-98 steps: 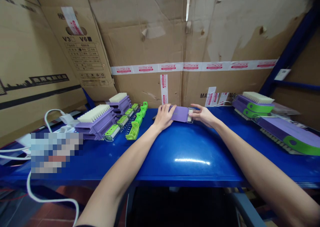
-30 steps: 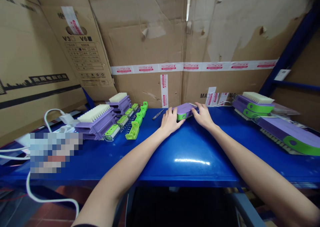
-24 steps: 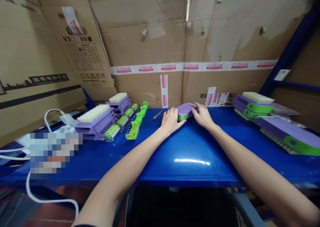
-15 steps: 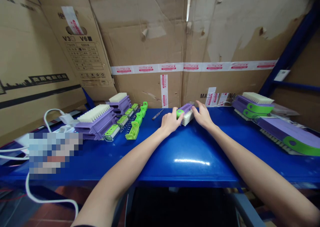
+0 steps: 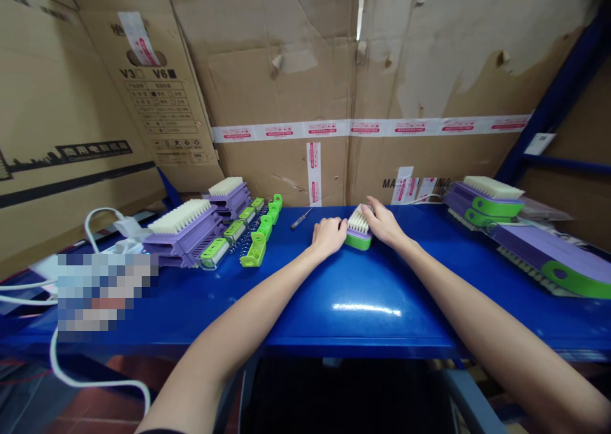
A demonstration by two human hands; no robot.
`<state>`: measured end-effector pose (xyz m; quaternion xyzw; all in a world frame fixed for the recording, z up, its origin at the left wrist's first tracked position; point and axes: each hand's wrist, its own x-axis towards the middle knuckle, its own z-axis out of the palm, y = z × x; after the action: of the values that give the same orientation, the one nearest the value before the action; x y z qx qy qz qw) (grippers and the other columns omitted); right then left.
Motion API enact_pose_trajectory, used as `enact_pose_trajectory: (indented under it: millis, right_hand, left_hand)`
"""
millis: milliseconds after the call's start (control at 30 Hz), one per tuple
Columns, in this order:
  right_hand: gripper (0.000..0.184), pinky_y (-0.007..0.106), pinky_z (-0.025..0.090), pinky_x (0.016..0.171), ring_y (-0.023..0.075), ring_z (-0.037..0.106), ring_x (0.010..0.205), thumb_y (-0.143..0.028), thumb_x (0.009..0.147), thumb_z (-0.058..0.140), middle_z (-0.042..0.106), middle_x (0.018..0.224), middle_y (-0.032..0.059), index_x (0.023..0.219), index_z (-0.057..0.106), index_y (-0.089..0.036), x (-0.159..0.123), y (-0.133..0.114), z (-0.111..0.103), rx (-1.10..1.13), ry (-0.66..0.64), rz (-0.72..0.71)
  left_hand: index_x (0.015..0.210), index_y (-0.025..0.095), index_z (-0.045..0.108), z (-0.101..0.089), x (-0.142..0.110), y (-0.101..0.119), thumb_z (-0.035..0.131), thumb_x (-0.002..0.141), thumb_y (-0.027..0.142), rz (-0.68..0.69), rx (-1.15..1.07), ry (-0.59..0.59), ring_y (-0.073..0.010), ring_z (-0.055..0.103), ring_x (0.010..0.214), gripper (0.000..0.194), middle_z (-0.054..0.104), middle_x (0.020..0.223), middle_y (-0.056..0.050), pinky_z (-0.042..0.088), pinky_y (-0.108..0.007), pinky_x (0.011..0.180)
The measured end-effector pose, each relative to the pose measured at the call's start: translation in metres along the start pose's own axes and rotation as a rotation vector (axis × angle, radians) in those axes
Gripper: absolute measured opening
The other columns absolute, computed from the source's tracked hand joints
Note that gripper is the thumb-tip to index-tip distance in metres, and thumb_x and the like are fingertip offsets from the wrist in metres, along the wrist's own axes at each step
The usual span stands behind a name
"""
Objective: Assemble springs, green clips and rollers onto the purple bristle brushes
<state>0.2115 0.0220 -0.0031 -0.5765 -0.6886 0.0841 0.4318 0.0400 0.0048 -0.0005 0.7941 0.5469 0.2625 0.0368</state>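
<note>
A purple scrub brush with a green end and white bristles lies on the blue table, bristles up, its green end toward me. My left hand is at the brush's left side, fingers curled against its edge. From the right, my right hand grips the brush, its fingertips over the bristles. A small screwdriver rests on the table to the left of my left hand.
On the left stand stacked purple brush bodies, a row of green-and-clear pieces, small springs and green end caps. More brushes lie at the right. A white cable hangs over the left edge. Cardboard walls the back.
The brush has been turned over: its bristles, which faced sideways, now face up, and its green end points toward me. Both hands have stayed at its sides.
</note>
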Motion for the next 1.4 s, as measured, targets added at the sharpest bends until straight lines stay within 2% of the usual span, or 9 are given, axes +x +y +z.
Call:
enact_pose_trajectory:
  millis: [200, 333, 433, 533, 767, 833, 1033, 1267, 1400]
  right_hand:
    - [0.054, 0.045, 0.036, 0.105, 0.0290, 0.047, 0.125, -0.042, 0.088, 0.039, 0.053, 0.132, 0.0173, 0.133, 0.048, -0.011, 0.002, 0.002, -0.002, -0.110, 0.053, -0.007]
    - [0.059, 0.048, 0.040, 0.097, 0.0354, 0.050, 0.120, -0.046, 0.084, 0.047, 0.055, 0.126, 0.0207, 0.133, 0.048, -0.013, 0.001, -0.011, -0.017, -0.270, 0.129, 0.128]
    - [0.058, 0.050, 0.044, 0.088, 0.0381, 0.058, 0.107, -0.057, 0.080, 0.051, 0.064, 0.108, 0.0203, 0.121, 0.058, -0.016, -0.003, -0.028, -0.031, -0.393, 0.013, 0.240]
    - [0.055, 0.049, 0.046, 0.081, 0.0391, 0.061, 0.100, -0.054, 0.074, 0.059, 0.066, 0.102, 0.0199, 0.115, 0.061, -0.017, -0.007, -0.038, -0.038, -0.520, -0.100, 0.252]
    - [0.059, 0.041, 0.048, 0.074, 0.0346, 0.064, 0.095, -0.028, 0.071, 0.061, 0.067, 0.104, 0.0167, 0.129, 0.053, -0.021, -0.008, -0.028, -0.041, -0.625, -0.146, 0.153]
    - [0.061, 0.041, 0.048, 0.075, 0.0353, 0.062, 0.099, -0.029, 0.072, 0.060, 0.066, 0.109, 0.0177, 0.132, 0.050, -0.020, -0.007, -0.027, -0.041, -0.636, -0.169, 0.149]
    - [0.079, 0.048, 0.046, 0.079, 0.0411, 0.059, 0.104, -0.058, 0.069, 0.064, 0.059, 0.117, 0.0253, 0.134, 0.045, -0.016, -0.009, -0.031, -0.043, -0.712, -0.296, 0.279]
    - [0.079, 0.041, 0.045, 0.082, 0.0359, 0.058, 0.110, -0.054, 0.077, 0.052, 0.058, 0.123, 0.0206, 0.143, 0.030, -0.017, -0.011, -0.039, -0.052, -0.787, -0.486, 0.197]
    - [0.077, 0.041, 0.045, 0.080, 0.0369, 0.059, 0.107, -0.050, 0.080, 0.048, 0.056, 0.123, 0.0220, 0.146, 0.025, -0.018, -0.019, -0.049, -0.045, -0.811, -0.513, 0.098]
  left_hand:
    - [0.103, 0.021, 0.061, 0.003, -0.001, 0.000, 0.032, 0.096, 0.032, 0.089, -0.141, 0.106, -0.0199, 0.065, 0.094, 0.032, 0.070, 0.101, -0.006, 0.047, -0.032, 0.082]
    - [0.097, 0.022, 0.067, 0.003, -0.004, 0.000, 0.036, 0.094, 0.031, 0.333, -0.189, 0.060, -0.0168, 0.063, 0.092, 0.032, 0.071, 0.100, -0.002, 0.046, -0.030, 0.085]
    - [0.106, 0.023, 0.066, 0.001, -0.011, 0.006, 0.047, 0.089, 0.032, 0.595, -0.132, 0.002, -0.0179, 0.061, 0.094, 0.028, 0.071, 0.101, -0.003, 0.045, -0.031, 0.086]
    - [0.113, 0.020, 0.063, -0.001, -0.016, 0.013, 0.050, 0.085, 0.032, 0.735, -0.013, 0.000, -0.0205, 0.060, 0.094, 0.033, 0.068, 0.099, -0.007, 0.045, -0.034, 0.082]
    - [0.105, 0.017, 0.062, -0.001, -0.013, 0.010, 0.040, 0.091, 0.030, 0.728, 0.169, 0.062, -0.0213, 0.057, 0.092, 0.029, 0.067, 0.092, -0.008, 0.041, -0.034, 0.078]
    - [0.104, 0.018, 0.062, -0.001, -0.012, 0.009, 0.039, 0.092, 0.029, 0.736, 0.198, 0.052, -0.0208, 0.057, 0.092, 0.029, 0.067, 0.092, -0.007, 0.040, -0.034, 0.077]
    - [0.101, 0.016, 0.062, 0.000, -0.012, 0.010, 0.039, 0.093, 0.030, 0.765, 0.244, 0.044, -0.0206, 0.057, 0.089, 0.029, 0.066, 0.088, -0.008, 0.039, -0.033, 0.075]
    - [0.095, 0.017, 0.063, 0.004, -0.011, 0.008, 0.040, 0.092, 0.031, 0.779, 0.278, 0.070, -0.0192, 0.059, 0.083, 0.028, 0.067, 0.083, -0.006, 0.040, -0.032, 0.072]
    - [0.082, 0.016, 0.065, 0.004, -0.012, 0.009, 0.037, 0.093, 0.031, 0.779, 0.300, 0.165, -0.0194, 0.059, 0.080, 0.033, 0.066, 0.078, -0.008, 0.040, -0.031, 0.067]
